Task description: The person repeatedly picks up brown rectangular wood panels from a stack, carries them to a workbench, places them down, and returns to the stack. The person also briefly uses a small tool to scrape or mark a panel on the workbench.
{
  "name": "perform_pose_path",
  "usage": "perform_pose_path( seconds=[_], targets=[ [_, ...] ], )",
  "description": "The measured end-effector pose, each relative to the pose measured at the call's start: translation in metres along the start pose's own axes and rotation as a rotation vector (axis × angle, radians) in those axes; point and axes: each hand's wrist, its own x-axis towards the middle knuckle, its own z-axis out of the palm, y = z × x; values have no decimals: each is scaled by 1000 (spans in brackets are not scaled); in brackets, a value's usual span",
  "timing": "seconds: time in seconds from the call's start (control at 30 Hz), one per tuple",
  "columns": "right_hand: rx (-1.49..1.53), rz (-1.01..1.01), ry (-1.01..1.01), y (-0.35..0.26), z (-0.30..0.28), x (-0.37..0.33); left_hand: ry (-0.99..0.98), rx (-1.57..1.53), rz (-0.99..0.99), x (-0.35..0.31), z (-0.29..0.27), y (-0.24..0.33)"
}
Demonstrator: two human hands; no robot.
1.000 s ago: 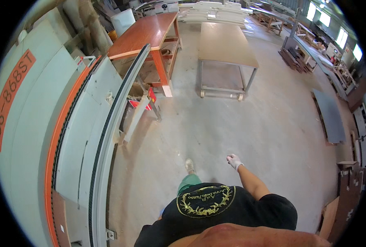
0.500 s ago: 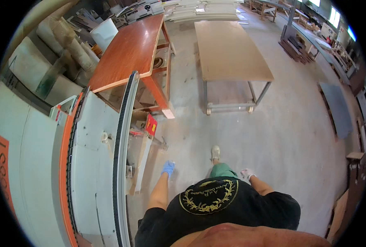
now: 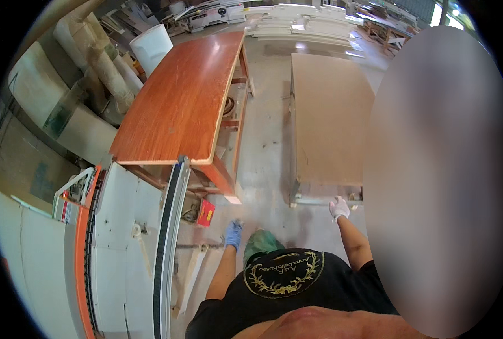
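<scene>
My left hand (image 3: 233, 235), in a blue glove, hangs low beside the machine's long rail. It holds nothing that I can see, and its fingers are loosely extended. My right hand (image 3: 338, 209), in a white glove with a dark mark, reaches forward in front of the near end of a low brown-topped table (image 3: 330, 124). Its fingers look slightly apart and nothing shows in them. In this view the hand overlaps the table's lower frame; no contact can be made out. A reddish-brown wooden table (image 3: 178, 107) stands ahead to the left, nearest my left hand's side.
At the left is a pale machine with an orange edge (image 3: 83, 265) and a long black-and-silver rail (image 3: 172, 226). A red box (image 3: 206, 213) lies near the wooden table's leg. Stacked white boards (image 3: 302, 22) lie at the back. A blurred oval hides the right side.
Both tables now appear nearer, and the brown-topped one has shifted right in view. My right hand has moved forward and up; my left hand stays low at my side.
</scene>
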Motion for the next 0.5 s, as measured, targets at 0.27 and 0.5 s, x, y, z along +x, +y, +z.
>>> perform_pose_path(
  seconds=[0.27, 0.5],
  targets=[
    [-1, 123, 124, -153, -3, 101, 484, 541, 456, 203, -113, 188],
    [-133, 207, 349, -183, 6, 94, 216, 928, 152, 318, -131, 211]
  ],
)
